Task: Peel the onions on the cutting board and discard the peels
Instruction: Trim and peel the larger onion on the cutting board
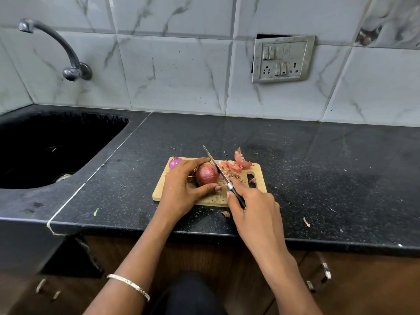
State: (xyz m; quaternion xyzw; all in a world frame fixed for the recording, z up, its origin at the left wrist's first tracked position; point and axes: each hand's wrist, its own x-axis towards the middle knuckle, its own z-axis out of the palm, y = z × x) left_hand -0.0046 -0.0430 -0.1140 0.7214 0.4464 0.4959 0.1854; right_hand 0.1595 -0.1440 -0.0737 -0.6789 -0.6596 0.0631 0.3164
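Her left hand (181, 185) curls round an unpeeled onion (207, 173) on the cutting board (159, 189) (peels (236, 164) lie behind); the right hand (252, 201) grips a knife (218, 169) laid against it.

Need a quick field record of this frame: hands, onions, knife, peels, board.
left hand: grips unpeeled onion on cutting board
right hand: grips knife, blade at the onion's right side
second onion: peeled, purple, board's far-left corner
peels: heaped at board's far-right edge, scraps on counter
status: peels not discarded
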